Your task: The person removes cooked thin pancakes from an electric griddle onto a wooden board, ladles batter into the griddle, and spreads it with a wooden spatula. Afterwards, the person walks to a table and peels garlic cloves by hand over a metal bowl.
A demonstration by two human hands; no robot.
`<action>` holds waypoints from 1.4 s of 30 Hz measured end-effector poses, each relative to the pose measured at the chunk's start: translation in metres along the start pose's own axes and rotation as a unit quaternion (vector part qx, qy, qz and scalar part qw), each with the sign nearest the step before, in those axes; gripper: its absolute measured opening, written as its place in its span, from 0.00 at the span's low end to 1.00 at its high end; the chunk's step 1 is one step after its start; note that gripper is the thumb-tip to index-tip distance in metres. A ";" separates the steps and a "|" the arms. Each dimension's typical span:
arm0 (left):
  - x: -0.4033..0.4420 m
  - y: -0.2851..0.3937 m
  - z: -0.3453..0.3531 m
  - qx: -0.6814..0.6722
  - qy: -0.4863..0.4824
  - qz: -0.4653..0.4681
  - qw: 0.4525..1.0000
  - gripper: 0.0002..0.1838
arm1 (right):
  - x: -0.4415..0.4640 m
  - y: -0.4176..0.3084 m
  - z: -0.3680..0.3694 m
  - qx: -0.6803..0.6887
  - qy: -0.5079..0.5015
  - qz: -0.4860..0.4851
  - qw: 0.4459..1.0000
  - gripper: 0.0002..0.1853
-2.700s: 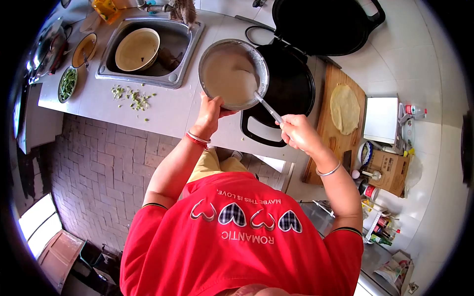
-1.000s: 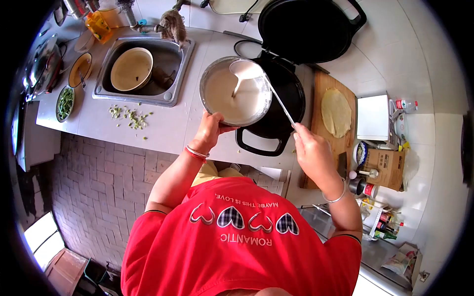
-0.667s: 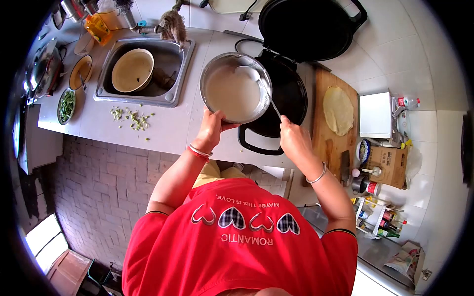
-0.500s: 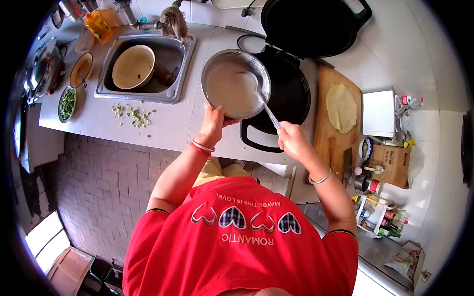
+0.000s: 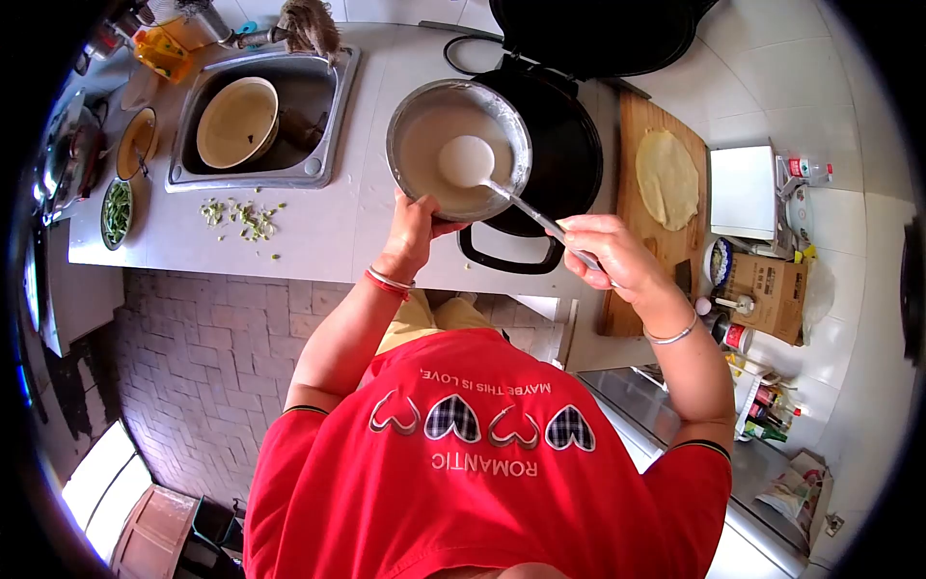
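Note:
My left hand (image 5: 416, 229) grips the near rim of a metal bowl (image 5: 397, 172) holding pale, runny batter. In my right hand (image 5: 608, 253) is the handle of a ladle (image 5: 467, 161), its round head full of batter inside the bowl. The bowl is held partly over the left side of a black round pan (image 5: 564, 145), whose black lid (image 5: 598, 34) stands raised behind it. A flat, pale pancake (image 5: 667, 180) lies on a wooden board (image 5: 632, 251) to the right of the pan.
Left of the bowl, a sink (image 5: 328, 154) holds a cream basin (image 5: 236, 123). Green scraps (image 5: 246, 220) lie on the counter (image 5: 318, 217). A dish of green pieces (image 5: 117, 214) and an orange-toned bowl (image 5: 136, 143) stand far left. A cardboard box (image 5: 777, 297) and bottles line the right.
The ladle's head has come round with batter in it and shows clearly. My right hand has shifted right and its fingers hold the handle differently. The view has tilted, moving the counter items upward.

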State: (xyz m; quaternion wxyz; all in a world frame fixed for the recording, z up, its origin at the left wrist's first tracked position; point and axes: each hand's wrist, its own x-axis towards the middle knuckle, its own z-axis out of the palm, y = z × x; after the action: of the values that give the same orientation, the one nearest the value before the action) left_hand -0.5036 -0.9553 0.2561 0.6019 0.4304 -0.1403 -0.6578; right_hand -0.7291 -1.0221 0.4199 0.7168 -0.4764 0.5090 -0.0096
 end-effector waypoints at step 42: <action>-0.023 -0.003 -0.006 0.017 0.128 0.009 0.992 0.20 | 0.017 0.045 -0.113 -0.373 0.193 -0.117 0.900 0.09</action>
State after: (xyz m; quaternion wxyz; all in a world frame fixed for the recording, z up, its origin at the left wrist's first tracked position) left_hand -0.5032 -0.9317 0.2593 0.6133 0.5202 -0.0767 -0.5895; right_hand -0.8254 -1.0826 0.3734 0.3680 -0.7540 0.5440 0.0052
